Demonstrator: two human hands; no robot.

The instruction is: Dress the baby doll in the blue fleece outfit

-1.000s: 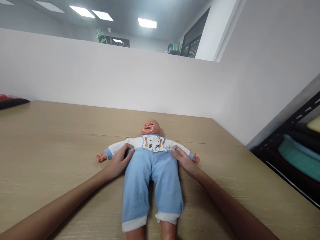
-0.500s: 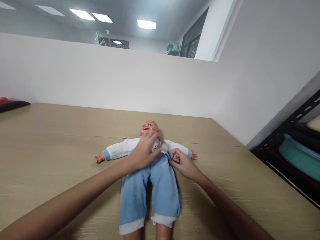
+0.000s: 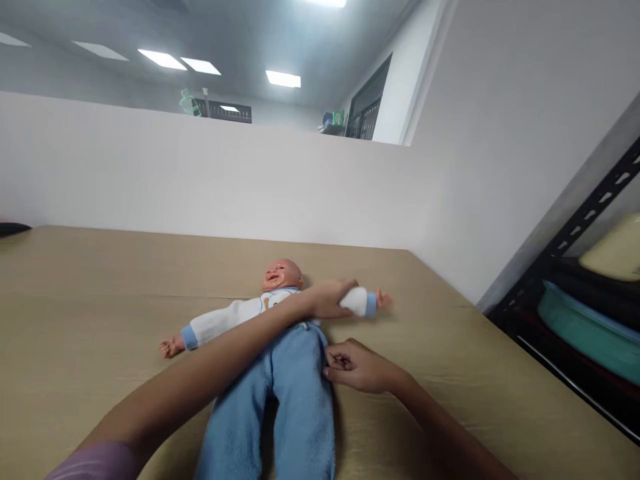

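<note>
A bald baby doll (image 3: 283, 274) lies on its back on the wooden table, arms spread, in a white top (image 3: 220, 323) with blue cuffs. It wears fleecy blue trousers (image 3: 303, 387). My left hand (image 3: 331, 299) reaches across the doll's chest, its fingers closed around the doll's sleeved arm (image 3: 356, 302) on the right side. At the hip, my right hand (image 3: 356, 365) is closed in a pinch on the side edge of the trousers. My left forearm hides part of the doll's belly, and the lower legs are out of frame.
The wooden table (image 3: 100, 320) ends against a low white partition (image 3: 200, 187). At the right, a black metal rack (image 3: 575, 233) holds a teal tub (image 3: 585, 327) and a cream-coloured item (image 3: 615, 250). A dark object (image 3: 13, 229) shows at the table's far left.
My left hand has moved right from the doll's chest onto its arm. The doll has turned slightly, its legs swinging left. My right hand still pinches the trousers' side. The camera view has shifted.
</note>
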